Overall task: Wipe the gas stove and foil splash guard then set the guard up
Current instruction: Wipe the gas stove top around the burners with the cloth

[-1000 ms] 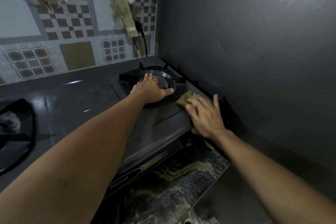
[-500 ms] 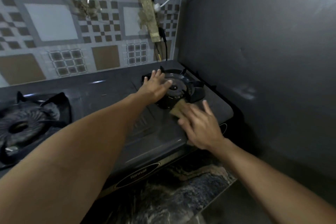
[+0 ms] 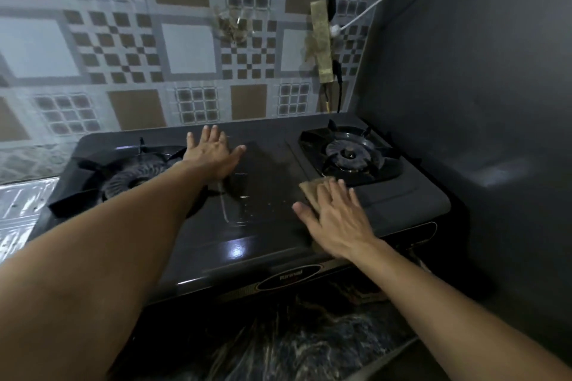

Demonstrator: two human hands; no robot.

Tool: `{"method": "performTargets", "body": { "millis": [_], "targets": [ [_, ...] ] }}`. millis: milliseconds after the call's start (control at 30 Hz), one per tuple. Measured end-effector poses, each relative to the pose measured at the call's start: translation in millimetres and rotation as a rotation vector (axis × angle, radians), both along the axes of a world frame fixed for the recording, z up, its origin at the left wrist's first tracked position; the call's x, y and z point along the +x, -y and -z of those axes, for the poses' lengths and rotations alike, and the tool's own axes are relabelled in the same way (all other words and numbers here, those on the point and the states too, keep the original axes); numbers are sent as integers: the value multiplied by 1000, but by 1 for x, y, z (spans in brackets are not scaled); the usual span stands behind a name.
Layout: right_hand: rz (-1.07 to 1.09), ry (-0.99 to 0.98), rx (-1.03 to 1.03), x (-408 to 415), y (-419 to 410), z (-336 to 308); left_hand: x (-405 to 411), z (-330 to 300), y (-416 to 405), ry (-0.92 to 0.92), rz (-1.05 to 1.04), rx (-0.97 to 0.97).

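The right hand (image 3: 337,219), fingers straight, is pressing a tan cloth (image 3: 312,190) flat onto the gas stove (image 3: 266,182) just in front of the right burner (image 3: 349,155). The left hand (image 3: 213,153) is resting open-palmed on the stove's centre panel (beside the left burner (image 3: 139,173)). Foil sheeting (image 3: 21,204) is lying at far left.

The single head-worn view looks forward and steeply down from close above the gas stove (image 3: 266,195), facing the tiled back wall (image 3: 123,40), with both forearms reaching in from the bottom edge.
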State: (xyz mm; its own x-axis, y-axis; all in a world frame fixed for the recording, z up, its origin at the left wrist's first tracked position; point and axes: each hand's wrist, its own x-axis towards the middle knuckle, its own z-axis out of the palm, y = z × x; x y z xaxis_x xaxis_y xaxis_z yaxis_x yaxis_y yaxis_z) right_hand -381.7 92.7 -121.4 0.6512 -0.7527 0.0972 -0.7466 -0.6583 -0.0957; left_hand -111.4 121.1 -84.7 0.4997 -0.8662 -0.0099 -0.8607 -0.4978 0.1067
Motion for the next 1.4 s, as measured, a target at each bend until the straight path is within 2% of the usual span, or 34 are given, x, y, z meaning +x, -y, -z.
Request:
{"method": "performTargets", "body": {
  "millis": [133, 233, 300, 400, 600, 800, 1167, 1400],
  "targets": [
    [16, -35, -21, 12, -6, 0, 21, 1, -31, 37, -121, 14],
    [-59, -45, -33, 15, -11, -4, 29, 6, -42, -35, -187, 3],
    [-79, -50, -28, 19, -10, -8, 29, 11, -45, -102, -199, -40],
    [-97, -80, -1, 28, -5, -12, 29, 12, -42, -105, -203, -69],
    [-126, -81, 104, 68, 23, -17, 30, -1, -31, -145, -266, -24],
    [-82, -41, 132, 105, 62, -14, 27, 8, -32, -61, -265, -56],
    [-40, -19, 204, 149, 112, -21, 34, 18, -31, -196, -232, -188],
    [-141, -78, 130, 171, 129, -25, 34, 21, -30, -234, -249, -289]
  ]
}}
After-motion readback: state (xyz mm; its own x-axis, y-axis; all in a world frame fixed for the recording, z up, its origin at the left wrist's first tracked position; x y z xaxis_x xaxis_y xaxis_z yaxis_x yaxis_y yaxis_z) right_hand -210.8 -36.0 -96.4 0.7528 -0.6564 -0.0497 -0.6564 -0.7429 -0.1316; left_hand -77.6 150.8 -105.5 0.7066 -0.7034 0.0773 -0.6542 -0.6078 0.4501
